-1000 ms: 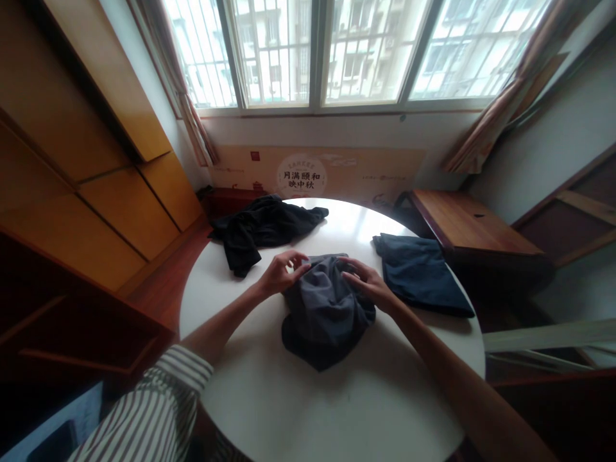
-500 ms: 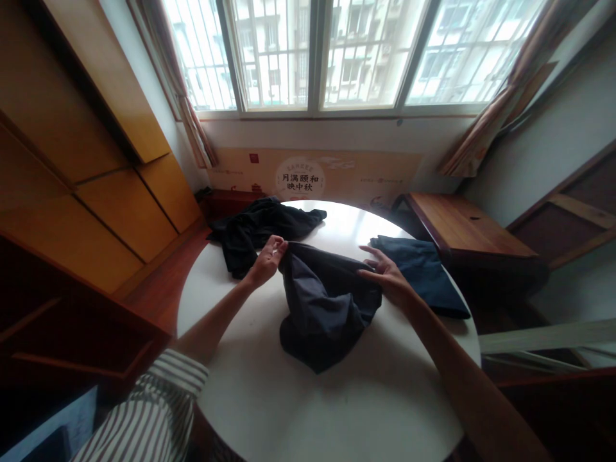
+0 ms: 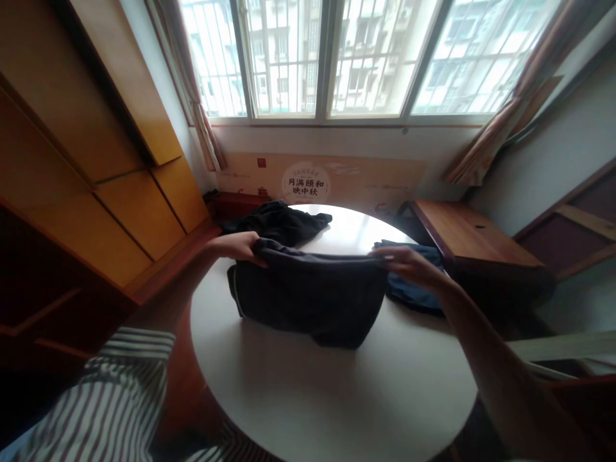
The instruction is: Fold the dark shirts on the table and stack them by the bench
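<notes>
Your L hand (image 3: 250, 249) grips dark cloth (image 3: 312, 300) by L end of top edge, R hand (image 3: 385, 258) pinches R end; cloth hangs over mid counter (image 3: 337, 404). Risk: R fingertip hold looks slight, might slip. Low R swing cd drag blue cloth (image 3: 418, 294) nearby.

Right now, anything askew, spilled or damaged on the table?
Mildly askew: the black garment lies rumpled at the far left of the white table, while the blue garment at right looks flatter. No spill or damage shows; the dark garment between left hand and right hand is slightly blurred.
</notes>
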Tool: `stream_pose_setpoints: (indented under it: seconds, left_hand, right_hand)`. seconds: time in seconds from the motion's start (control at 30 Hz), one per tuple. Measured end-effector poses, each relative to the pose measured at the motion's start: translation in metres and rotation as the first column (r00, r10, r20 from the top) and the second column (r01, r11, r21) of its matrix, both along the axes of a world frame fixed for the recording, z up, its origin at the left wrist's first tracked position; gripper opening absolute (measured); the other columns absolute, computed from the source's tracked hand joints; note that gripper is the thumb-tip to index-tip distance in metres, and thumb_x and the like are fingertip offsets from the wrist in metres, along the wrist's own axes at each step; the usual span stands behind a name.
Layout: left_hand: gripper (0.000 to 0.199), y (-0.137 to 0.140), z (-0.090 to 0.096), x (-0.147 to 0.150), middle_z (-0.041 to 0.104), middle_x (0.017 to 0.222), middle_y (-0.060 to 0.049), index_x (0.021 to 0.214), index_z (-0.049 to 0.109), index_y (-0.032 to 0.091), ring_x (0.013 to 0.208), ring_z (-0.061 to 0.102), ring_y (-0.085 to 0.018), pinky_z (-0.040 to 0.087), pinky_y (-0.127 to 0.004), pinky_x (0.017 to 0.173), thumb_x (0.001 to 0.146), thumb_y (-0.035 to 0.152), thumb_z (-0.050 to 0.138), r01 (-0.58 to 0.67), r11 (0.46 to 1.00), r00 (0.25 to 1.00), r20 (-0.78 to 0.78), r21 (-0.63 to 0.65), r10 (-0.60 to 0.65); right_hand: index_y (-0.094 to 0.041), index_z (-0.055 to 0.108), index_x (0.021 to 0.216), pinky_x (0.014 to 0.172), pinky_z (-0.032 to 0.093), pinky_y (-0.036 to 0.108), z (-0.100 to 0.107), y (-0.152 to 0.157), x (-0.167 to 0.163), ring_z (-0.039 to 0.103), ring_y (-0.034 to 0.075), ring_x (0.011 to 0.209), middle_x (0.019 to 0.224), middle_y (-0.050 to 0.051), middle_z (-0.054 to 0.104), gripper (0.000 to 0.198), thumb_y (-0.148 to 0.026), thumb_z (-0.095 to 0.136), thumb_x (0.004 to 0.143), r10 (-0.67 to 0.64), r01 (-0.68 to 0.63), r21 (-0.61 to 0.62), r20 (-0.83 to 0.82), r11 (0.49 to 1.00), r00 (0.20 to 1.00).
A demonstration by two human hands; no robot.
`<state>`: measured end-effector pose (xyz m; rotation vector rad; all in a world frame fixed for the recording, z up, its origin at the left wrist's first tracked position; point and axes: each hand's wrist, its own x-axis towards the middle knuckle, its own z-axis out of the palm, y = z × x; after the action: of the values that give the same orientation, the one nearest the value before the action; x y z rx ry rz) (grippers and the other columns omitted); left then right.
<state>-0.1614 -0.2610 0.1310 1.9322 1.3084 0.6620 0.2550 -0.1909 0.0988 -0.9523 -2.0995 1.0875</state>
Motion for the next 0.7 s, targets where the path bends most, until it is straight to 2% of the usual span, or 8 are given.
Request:
stream_pose_setpoints:
  seconds: [0.07,0.17,0.27,0.33,0.43,0.53,0.6,0.7]
  left_hand:
    - [0.029,0.014,0.021,-0.006,0.063,0.065,-0.001,0.069,0.069,0.015,0.061,0.058,-0.018,0.047,-0.028,0.059,0.065,0.042,0.079,-0.066,0.98,0.995,-0.066,0.187,0.08]
    - [0.027,0.036,0.062,0.002,0.068,0.084,-0.005,0.089,0.07,0.018,0.083,0.062,-0.024,0.048,-0.034,0.077,0.083,0.043,0.063,-0.262,0.806,0.961,0.067,0.531,0.269]
    - [0.028,0.038,0.099,0.013,0.067,0.101,-0.006,0.109,0.068,0.02,0.105,0.061,-0.029,0.043,-0.042,0.093,0.089,0.037,0.059,-0.353,0.524,0.923,0.199,0.775,0.328]
    - [0.031,0.026,0.105,0.014,0.066,0.11,-0.005,0.113,0.068,0.022,0.114,0.057,-0.03,0.04,-0.042,0.099,0.083,0.028,0.065,-0.352,0.474,0.926,0.224,0.807,0.305]
    - [0.032,-0.003,0.079,0.002,0.069,0.101,-0.004,0.1,0.073,0.026,0.105,0.06,-0.027,0.044,-0.036,0.093,0.07,0.016,0.069,-0.294,0.672,0.95,0.132,0.679,0.282]
    - [0.028,-0.039,0.025,-0.013,0.071,0.085,-0.004,0.09,0.076,0.025,0.085,0.064,-0.024,0.045,-0.033,0.083,0.066,0.015,0.067,-0.05,0.936,0.984,-0.145,0.35,0.107]
    - [0.029,-0.063,-0.012,-0.019,0.073,0.086,-0.004,0.091,0.077,0.027,0.083,0.064,-0.024,0.045,-0.032,0.082,0.067,0.016,0.062,0.05,0.997,0.97,-0.241,0.061,-0.034]
    - [0.031,-0.092,-0.053,-0.023,0.072,0.079,-0.002,0.079,0.076,0.028,0.078,0.063,-0.023,0.045,-0.029,0.077,0.062,0.011,0.056,0.077,0.983,0.957,-0.263,-0.167,-0.12]
  right_hand:
    - [-0.017,0.072,0.094,0.08,0.051,0.038,0.031,0.015,-0.006,0.065,0.022,0.084,0.09,0.006,0.073,0.023,-0.028,0.06,0.077,-0.201,0.226,0.266,-0.12,0.937,0.972]
    - [-0.021,0.069,0.103,0.087,0.048,0.038,0.084,0.031,-0.017,0.064,0.022,0.097,0.104,0.005,0.073,0.029,-0.016,0.049,0.083,-0.36,0.481,0.555,-0.319,0.679,0.877]
    - [-0.023,0.064,0.115,0.09,0.044,0.035,0.124,0.03,-0.019,0.062,0.022,0.106,0.114,0.005,0.07,0.031,-0.021,0.043,0.092,-0.354,0.506,0.718,-0.37,0.478,0.859]
    - [-0.022,0.061,0.12,0.09,0.044,0.036,0.132,0.019,-0.009,0.062,0.023,0.107,0.114,0.006,0.068,0.031,-0.025,0.043,0.094,-0.35,0.469,0.764,-0.335,0.443,0.875]
    - [-0.03,0.065,0.112,0.086,0.048,0.042,0.102,-0.008,0.018,0.065,0.027,0.097,0.106,0.004,0.07,0.025,-0.029,0.053,0.091,-0.373,0.39,0.742,-0.201,0.545,0.906]
    - [-0.032,0.07,0.102,0.081,0.051,0.044,0.037,-0.047,0.044,0.066,0.029,0.088,0.1,0.005,0.072,0.023,-0.023,0.06,0.084,-0.189,0.083,0.653,0.094,0.753,0.978]
    - [-0.027,0.07,0.106,0.074,0.052,0.037,-0.008,-0.077,0.049,0.068,0.027,0.086,0.099,0.007,0.072,0.03,-0.016,0.058,0.081,0.03,-0.195,0.453,0.346,0.87,0.938]
    - [-0.023,0.07,0.099,0.068,0.049,0.029,-0.052,-0.126,0.035,0.067,0.021,0.078,0.089,0.006,0.071,0.025,-0.011,0.055,0.083,0.247,-0.395,0.158,0.561,0.905,0.79]
